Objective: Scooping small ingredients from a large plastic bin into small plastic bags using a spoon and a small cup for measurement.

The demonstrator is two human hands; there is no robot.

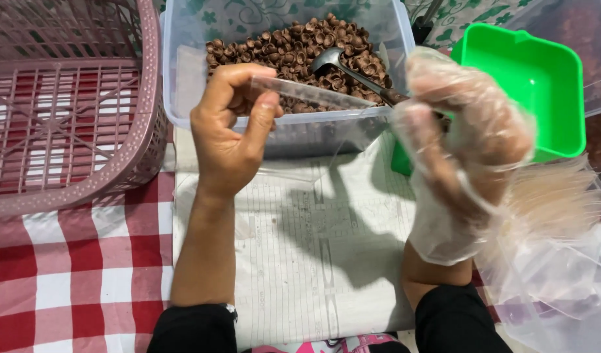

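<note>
My bare left hand [230, 124] pinches the edge of a small clear plastic bag [313, 95] and holds it up in front of a clear plastic tub [183, 78]. The tub holds many small brown ring-shaped snacks [294, 46]. My right hand [464, 150], in a loose clear plastic glove, grips the handle of a metal spoon [343, 65]. The spoon's bowl rests among the snacks inside the tub.
A pink slatted basket [71, 111] stands at the left on a red-and-white checked cloth [65, 274]. A green square tray [529, 78] sits at the right. A sheet of printed paper [313, 248] lies under my arms. Clear bags [555, 261] pile at lower right.
</note>
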